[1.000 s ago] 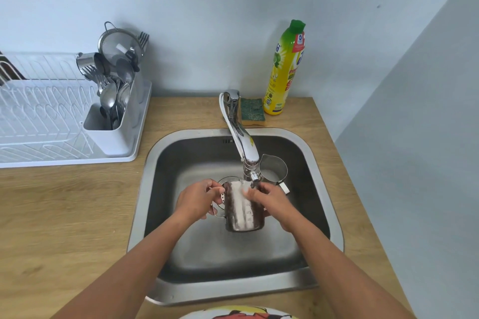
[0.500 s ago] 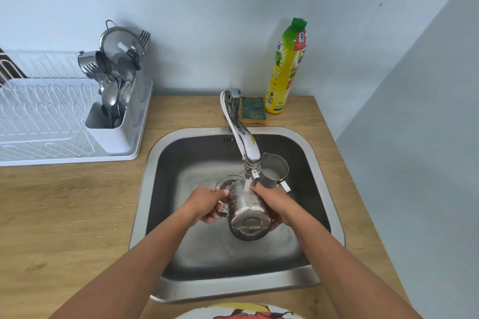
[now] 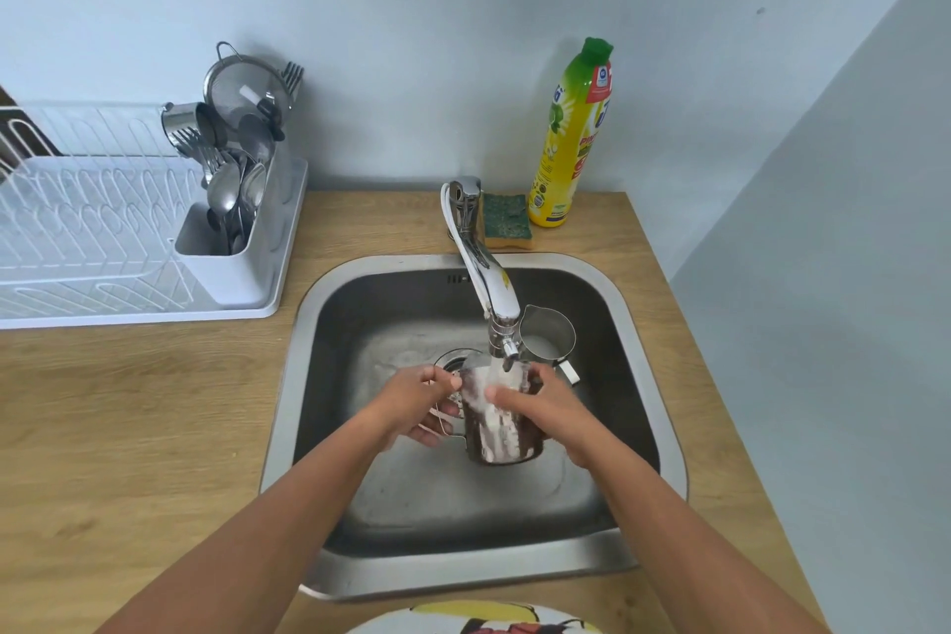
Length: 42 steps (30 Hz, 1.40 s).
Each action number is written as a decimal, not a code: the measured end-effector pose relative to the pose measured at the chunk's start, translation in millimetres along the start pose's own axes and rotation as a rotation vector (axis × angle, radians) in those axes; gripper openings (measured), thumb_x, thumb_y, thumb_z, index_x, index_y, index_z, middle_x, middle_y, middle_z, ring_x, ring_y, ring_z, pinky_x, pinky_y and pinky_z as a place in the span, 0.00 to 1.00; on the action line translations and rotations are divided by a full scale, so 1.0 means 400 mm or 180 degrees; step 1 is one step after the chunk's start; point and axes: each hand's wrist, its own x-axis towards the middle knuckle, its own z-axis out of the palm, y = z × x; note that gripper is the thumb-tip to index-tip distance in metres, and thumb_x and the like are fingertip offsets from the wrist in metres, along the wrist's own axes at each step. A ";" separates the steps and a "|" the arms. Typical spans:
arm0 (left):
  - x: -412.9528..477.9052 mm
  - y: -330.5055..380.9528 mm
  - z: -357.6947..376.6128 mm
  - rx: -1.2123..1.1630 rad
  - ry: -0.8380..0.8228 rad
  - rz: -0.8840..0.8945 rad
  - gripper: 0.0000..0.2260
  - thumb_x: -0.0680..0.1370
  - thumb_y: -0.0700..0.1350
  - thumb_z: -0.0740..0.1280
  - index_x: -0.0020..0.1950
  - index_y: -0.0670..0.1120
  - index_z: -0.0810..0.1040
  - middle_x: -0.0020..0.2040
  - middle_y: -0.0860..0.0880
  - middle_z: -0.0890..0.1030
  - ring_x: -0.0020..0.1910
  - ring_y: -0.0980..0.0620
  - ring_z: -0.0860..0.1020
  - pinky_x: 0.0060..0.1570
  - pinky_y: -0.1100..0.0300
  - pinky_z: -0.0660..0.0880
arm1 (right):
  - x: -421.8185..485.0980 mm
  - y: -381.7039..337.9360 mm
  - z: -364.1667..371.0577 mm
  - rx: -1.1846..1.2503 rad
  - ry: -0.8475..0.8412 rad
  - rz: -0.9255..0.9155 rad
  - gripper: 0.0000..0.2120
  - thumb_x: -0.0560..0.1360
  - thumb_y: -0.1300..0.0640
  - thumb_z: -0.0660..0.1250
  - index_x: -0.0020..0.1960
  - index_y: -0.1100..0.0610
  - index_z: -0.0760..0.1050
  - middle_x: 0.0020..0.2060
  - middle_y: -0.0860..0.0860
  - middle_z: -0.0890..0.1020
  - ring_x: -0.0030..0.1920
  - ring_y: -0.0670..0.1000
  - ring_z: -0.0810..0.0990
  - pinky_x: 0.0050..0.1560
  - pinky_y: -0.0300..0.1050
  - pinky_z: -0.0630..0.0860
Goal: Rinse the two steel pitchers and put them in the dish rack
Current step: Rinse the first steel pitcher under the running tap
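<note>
Under the running tap (image 3: 486, 288) I hold a steel pitcher (image 3: 499, 427) over the sink (image 3: 617, 561), its side streaked with foam and water. My left hand (image 3: 419, 402) grips its handle on the left. My right hand (image 3: 545, 407) wraps round its right side, thumb across the front. A second, smaller steel pitcher (image 3: 548, 337) stands upright in the sink behind my right hand, with white foam inside. The white dish rack (image 3: 103, 232) sits on the counter at the left.
The rack's cutlery holder (image 3: 231, 227) is full of spoons, forks and a strainer. A green sponge (image 3: 507, 221) and a yellow detergent bottle (image 3: 574, 139) stand behind the sink. A patterned plate (image 3: 478, 620) shows at the bottom edge. A wall closes in on the right.
The pitcher has been turned in my hands under the stream, from bottom tilted towards me to its side facing up. Both hands stay on it.
</note>
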 end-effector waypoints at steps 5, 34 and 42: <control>0.011 -0.012 0.022 0.0037 -0.0027 0.0094 0.02 0.81 0.45 0.66 0.50 0.47 0.77 0.48 0.47 0.82 0.38 0.49 0.80 0.39 0.54 0.80 | -0.021 0.028 -0.008 -0.0213 0.0292 -0.0334 0.28 0.57 0.43 0.81 0.50 0.51 0.74 0.46 0.47 0.83 0.49 0.49 0.82 0.55 0.51 0.80; -0.080 0.031 -0.009 0.2037 0.0862 0.0984 0.04 0.77 0.52 0.67 0.47 0.56 0.82 0.41 0.59 0.85 0.39 0.57 0.83 0.45 0.54 0.80 | -0.014 0.031 -0.029 -0.0316 -0.0408 -0.0467 0.45 0.58 0.48 0.84 0.70 0.52 0.68 0.55 0.49 0.84 0.58 0.49 0.82 0.65 0.55 0.76; -0.068 -0.017 0.041 0.0130 -0.0215 0.0310 0.04 0.82 0.42 0.64 0.54 0.43 0.76 0.48 0.45 0.85 0.42 0.47 0.82 0.38 0.56 0.80 | -0.046 0.016 -0.088 -0.0418 -0.0236 -0.0447 0.35 0.63 0.57 0.82 0.66 0.52 0.70 0.52 0.46 0.82 0.51 0.42 0.80 0.46 0.30 0.74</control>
